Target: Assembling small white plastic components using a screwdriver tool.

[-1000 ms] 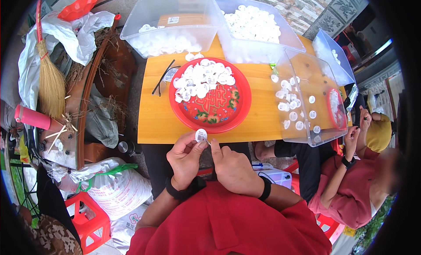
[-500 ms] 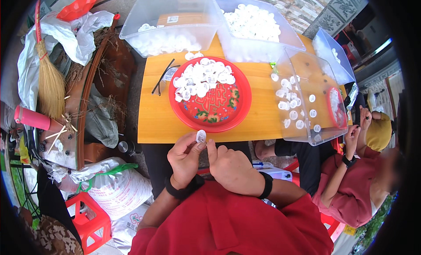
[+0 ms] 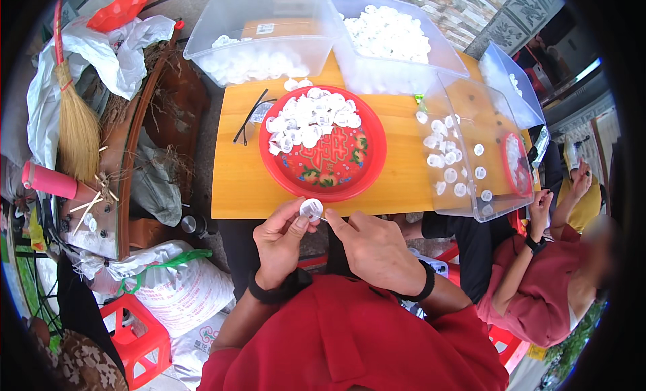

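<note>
Between the thumb and fingers of my left hand (image 3: 277, 244) is a small round white disc (image 3: 311, 207), its face turned up, just off the table's near edge. My right hand (image 3: 378, 251) is closed close beside it, index finger pointing at the disc. A thin pale sliver shows between that fingertip and the disc's edge, too small to name. Just beyond my hands sits a red round tray (image 3: 372, 176) with a printed fruit pattern. A heap of similar white discs (image 3: 313, 115) covers its far half.
Two clear plastic bins (image 3: 195, 49) (image 3: 437, 63) of white pieces stand at the back of the wooden table (image 3: 235, 189). Another clear bin (image 3: 481, 213) stands right, with scattered discs. Black sticks (image 3: 250, 115) lie left of the tray. A person in red (image 3: 538, 290) sits at the right.
The disc has turned so more of its round face shows. My right hand has shifted slightly right, away from the left. A co-worker's hand at the far right has moved.
</note>
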Demonstrator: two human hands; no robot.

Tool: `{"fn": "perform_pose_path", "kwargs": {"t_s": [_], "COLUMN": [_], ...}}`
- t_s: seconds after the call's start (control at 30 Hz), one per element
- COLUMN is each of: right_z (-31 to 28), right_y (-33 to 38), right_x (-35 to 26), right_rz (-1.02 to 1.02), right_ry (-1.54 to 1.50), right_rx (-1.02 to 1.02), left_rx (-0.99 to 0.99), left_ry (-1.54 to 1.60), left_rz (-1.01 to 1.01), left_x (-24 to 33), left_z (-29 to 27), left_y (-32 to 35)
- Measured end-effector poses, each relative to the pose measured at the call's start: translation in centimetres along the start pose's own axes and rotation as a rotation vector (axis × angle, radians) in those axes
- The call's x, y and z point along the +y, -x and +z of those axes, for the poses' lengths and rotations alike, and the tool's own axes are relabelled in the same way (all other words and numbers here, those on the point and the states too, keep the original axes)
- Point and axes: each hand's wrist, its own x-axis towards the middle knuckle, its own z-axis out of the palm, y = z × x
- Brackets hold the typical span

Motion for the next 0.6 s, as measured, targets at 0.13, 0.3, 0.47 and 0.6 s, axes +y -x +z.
{"fn": "perform_pose_path", "kwargs": {"t_s": [0.13,0.3,0.47,0.6], "right_z": [-0.4,-1.2,-1.8,-2.3], "right_y": [-0.2,-0.5,-1.2,-1.6], "right_x": [-0.1,0.0,0.2,0.6], "right_rz": [-0.002,-0.124,-0.23,-0.333], "right_ry": [0.048,0.159,0.221,0.174], "right_rx": [-0.025,-0.062,-0.155,-0.22], "left_rx": [-0.049,-0.063,-0.028,-0.056], "left_ry": [-0.051,-0.064,-0.105,-0.167], "left_rz": [-0.013,-0.036,-0.091,-0.118], "left_x": [0.0,-0.1,-0.1,-0.2], "left_z": [-0.1,-0.1,0.3,0.3], "left_y": [-0.1,0.1,0.4,0.4]}}
